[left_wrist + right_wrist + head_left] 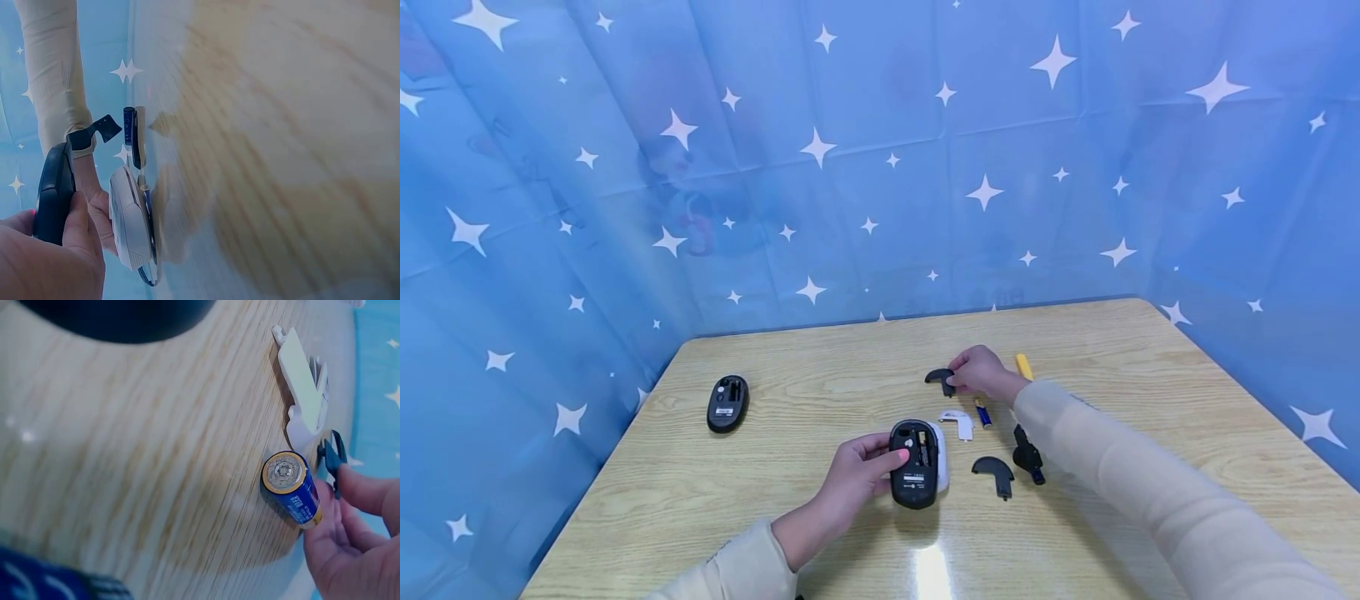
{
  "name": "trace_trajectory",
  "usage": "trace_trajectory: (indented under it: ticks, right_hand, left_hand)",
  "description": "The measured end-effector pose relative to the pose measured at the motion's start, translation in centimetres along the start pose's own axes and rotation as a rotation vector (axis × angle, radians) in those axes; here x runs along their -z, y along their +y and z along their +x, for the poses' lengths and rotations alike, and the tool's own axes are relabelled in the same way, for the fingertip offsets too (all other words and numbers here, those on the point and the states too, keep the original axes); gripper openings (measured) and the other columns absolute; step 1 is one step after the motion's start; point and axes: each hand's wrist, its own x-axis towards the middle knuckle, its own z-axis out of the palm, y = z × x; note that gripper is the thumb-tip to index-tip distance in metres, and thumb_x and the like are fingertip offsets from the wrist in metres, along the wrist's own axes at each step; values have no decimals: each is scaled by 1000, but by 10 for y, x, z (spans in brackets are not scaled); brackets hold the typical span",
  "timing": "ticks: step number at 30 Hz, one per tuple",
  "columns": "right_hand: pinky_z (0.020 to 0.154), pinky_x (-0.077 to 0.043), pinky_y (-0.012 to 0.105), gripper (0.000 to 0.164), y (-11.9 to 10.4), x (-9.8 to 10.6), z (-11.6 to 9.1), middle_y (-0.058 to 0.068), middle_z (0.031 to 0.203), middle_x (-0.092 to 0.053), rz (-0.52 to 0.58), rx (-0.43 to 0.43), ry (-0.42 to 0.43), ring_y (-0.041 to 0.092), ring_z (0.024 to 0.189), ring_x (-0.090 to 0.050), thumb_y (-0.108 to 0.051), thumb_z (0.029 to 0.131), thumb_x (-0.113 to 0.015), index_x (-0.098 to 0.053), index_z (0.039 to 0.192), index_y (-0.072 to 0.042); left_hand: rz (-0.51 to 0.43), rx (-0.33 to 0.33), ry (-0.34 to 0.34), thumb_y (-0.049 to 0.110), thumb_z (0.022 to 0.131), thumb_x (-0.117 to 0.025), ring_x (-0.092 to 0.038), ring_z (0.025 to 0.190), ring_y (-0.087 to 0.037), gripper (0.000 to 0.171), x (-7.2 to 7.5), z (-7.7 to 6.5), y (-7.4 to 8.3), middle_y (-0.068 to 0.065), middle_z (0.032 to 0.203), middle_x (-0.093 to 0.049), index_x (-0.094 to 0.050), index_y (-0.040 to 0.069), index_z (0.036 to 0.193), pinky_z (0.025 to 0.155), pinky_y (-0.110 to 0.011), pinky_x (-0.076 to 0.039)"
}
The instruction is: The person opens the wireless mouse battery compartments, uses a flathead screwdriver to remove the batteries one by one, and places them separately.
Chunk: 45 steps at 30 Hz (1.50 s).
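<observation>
My left hand holds a black computer mouse, its underside facing up and its battery slot uncovered. A battery sits in that slot. Just behind it shows the edge of a white mouse, whose side appears in the left wrist view. Farther back, my right hand pinches a black battery cover between thumb and fingers, low over the table. Close to that hand lie a blue and gold battery and a white battery cover.
On the wooden table, a second black mouse lies underside up at the left. Another black cover rests right of the held mouse. Beside my right sleeve are a black object and a yellow handle. A starry curtain hangs behind.
</observation>
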Motion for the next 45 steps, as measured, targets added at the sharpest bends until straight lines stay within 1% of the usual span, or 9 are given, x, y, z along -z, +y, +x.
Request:
trace_trajectory:
  ticks: [6,16,25,28,32,35,38,40,45]
  right_hand:
    - [66,-59,31,27,0,0,0,18,103,-65,-31,-1,23,21,77,-65,-1,88,-69,-63,113,7]
    - [63,-58,30,27,0,0,-1,18,106,-64,-69,-9,40,20,75,-64,-3,88,-70,-65,112,6]
    - [63,-58,30,26,0,0,-1,16,103,-65,-89,-2,56,20,76,-64,-3,88,-70,-64,111,6]
    - [62,-58,29,26,-1,1,-1,16,100,-66,-85,-2,51,19,73,-64,-3,88,-70,-65,112,6]
    - [59,-55,29,26,-4,4,-2,15,99,-66,-58,-25,31,19,69,-61,-4,88,-69,-64,111,5]
    - [61,-55,31,24,-6,9,-3,13,100,-65,-56,-45,23,21,73,-62,-6,89,-69,-64,111,3]
    - [69,-58,33,24,-9,15,-3,13,100,-64,-65,-40,18,24,82,-65,-8,90,-68,-64,111,3]
    - [73,-59,35,25,-11,19,-4,14,100,-65,-51,-39,15,26,86,-65,-8,90,-68,-64,112,3]
    - [83,-57,39,30,-16,32,-9,18,109,-64,-24,-15,-6,32,96,-65,-9,92,-66,-62,118,5]
  left_hand:
    - [-4,2,3,7,90,-67,-66,94,-22,41,-1,0,0,-14,106,-67,-56,-12,124,79,-37,-59]
    - [-4,1,0,7,90,-67,-66,94,-22,41,0,0,0,-13,105,-67,-56,-12,124,80,-37,-58]
    - [3,6,6,7,89,-67,-66,93,-21,40,-1,0,-1,-13,104,-67,-57,-12,123,79,-37,-59]
    - [5,7,6,7,89,-67,-66,93,-21,41,-1,0,-1,-13,104,-67,-56,-12,123,79,-37,-59]
    - [8,9,7,8,90,-67,-66,93,-21,41,0,0,-1,-13,105,-66,-56,-12,124,78,-36,-59]
    - [5,9,10,7,90,-67,-66,93,-21,41,-1,0,-1,-12,104,-66,-56,-12,124,78,-36,-59]
    - [-1,8,11,7,89,-67,-66,92,-21,41,-1,-1,-1,-12,104,-66,-56,-12,124,79,-36,-59]
    - [-4,8,9,6,89,-67,-66,92,-22,41,-1,-1,0,-12,104,-66,-56,-12,123,79,-36,-59]
    - [-5,9,7,6,89,-67,-66,93,-22,41,-2,-1,1,-13,104,-66,-56,-12,124,79,-36,-59]
